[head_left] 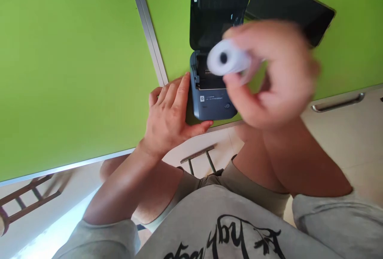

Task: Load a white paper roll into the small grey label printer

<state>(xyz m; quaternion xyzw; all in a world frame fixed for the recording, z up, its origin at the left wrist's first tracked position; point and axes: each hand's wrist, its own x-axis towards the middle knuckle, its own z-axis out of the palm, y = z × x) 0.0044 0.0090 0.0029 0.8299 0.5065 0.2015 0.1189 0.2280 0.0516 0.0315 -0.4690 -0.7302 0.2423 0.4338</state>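
Observation:
A small dark portable printer point(209, 105) lies on the green tabletop with its black lid point(220, 15) folded back, so its paper bay shows. My left hand point(170, 111) rests against the printer's left side, thumb along the near edge and fingers stretched out. Above the bay, my right hand point(278, 75) pinches a white paper roll point(215, 59) with a dark core hole facing left. The right hand is blurred, and the roll covers part of the bay.
A dark tablet or large phone point(293, 5) lies behind my right hand. A metal strip point(148, 31) runs across the green tabletop point(74, 71). A drawer handle point(338, 103) sits at the right front edge. Wooden stool parts point(30, 197) show below the table.

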